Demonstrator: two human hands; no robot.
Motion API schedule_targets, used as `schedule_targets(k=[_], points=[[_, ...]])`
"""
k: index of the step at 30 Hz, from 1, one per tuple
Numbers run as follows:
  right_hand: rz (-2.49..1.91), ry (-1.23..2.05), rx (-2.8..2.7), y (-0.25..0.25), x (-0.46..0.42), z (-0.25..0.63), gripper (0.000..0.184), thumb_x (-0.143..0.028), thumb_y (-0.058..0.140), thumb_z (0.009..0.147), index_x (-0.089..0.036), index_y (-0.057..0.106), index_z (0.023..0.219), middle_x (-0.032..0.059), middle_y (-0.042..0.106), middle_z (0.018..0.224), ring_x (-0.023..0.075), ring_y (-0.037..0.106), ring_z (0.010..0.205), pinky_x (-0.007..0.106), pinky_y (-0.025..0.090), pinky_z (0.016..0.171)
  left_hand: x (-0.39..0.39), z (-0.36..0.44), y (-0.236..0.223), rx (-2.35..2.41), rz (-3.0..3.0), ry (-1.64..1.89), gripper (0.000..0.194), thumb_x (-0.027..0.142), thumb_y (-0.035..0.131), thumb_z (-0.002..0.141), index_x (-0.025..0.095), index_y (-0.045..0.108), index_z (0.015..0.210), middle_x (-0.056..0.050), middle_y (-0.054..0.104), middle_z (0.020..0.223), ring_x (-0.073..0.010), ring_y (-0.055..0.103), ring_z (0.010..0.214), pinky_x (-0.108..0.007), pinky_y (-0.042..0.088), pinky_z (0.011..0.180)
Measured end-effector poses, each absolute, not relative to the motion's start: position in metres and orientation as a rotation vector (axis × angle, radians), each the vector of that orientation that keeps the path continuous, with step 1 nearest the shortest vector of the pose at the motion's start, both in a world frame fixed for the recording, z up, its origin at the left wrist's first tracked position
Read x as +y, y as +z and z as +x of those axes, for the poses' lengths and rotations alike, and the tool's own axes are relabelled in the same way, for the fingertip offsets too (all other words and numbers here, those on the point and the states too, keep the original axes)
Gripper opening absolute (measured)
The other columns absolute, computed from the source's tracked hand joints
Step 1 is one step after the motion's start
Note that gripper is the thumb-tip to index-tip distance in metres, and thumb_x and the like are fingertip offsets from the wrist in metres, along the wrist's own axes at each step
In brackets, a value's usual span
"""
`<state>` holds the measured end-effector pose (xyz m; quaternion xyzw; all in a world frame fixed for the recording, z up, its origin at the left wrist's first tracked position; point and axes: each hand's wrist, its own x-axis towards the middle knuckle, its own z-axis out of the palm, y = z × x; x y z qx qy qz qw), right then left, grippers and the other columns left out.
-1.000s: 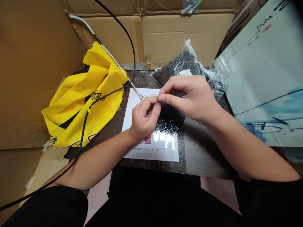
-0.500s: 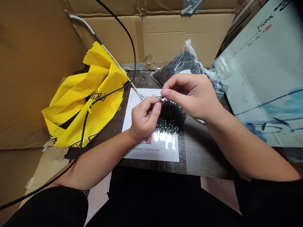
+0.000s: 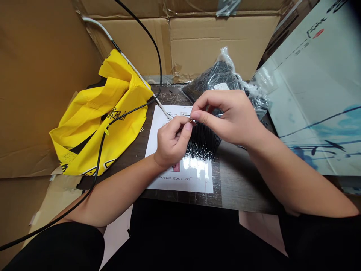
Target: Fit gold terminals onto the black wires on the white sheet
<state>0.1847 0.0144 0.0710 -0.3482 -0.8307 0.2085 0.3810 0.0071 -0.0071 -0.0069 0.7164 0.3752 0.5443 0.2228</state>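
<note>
My left hand (image 3: 171, 142) is curled shut over a white laminated sheet (image 3: 194, 173), thumb and forefinger pinching a tiny metallic part at their tips. My right hand (image 3: 228, 114) meets it from the right, thumb and forefinger pinched on the same small piece, too small to name. Just under both hands lies a fanned pile of thin black sticks (image 3: 203, 142) on the sheet. Behind my right hand lies a clear plastic bag of black sticks (image 3: 218, 75).
A crumpled yellow bag (image 3: 97, 120) lies at the left on the dark wooden table (image 3: 239, 180). A black cable (image 3: 98, 165) and a white cable (image 3: 124, 56) cross it. Cardboard walls (image 3: 220, 41) stand behind and to the left. A printed white box (image 3: 318, 94) leans at right.
My right hand lifted slightly away from the left fingertips, then came back down to meet them. The left hand stayed where it was.
</note>
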Motion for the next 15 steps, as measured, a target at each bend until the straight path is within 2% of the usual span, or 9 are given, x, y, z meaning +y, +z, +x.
schedule_targets(k=[6, 15], points=[[-0.887, 0.46, -2.16, 0.071, 0.015, 0.185, 0.016, -0.029, 0.059, 0.092, -0.018, 0.068, 0.084, 0.0023, 0.07, 0.082, 0.0114, 0.058, 0.071, 0.027, 0.045, 0.067, -0.007, 0.007, -0.007, 1.031, 1.969, 1.5, 0.018, 0.032, 0.05, 0.097, 0.02, 0.064, 0.095, 0.002, 0.06, 0.073, -0.0053, 0.048, 0.062, -0.021, 0.041, 0.06], [-0.821, 0.301, -2.212, 0.061, 0.019, 0.185, 0.022, -0.032, 0.053, 0.096, -0.019, 0.069, 0.087, 0.004, 0.068, 0.084, 0.0147, 0.058, 0.077, 0.031, 0.042, 0.074, -0.004, 0.008, -0.009, 0.976, 1.874, 1.478, 0.021, 0.035, 0.048, 0.099, 0.02, 0.062, 0.098, 0.001, 0.061, 0.074, -0.0053, 0.052, 0.063, -0.02, 0.044, 0.061]])
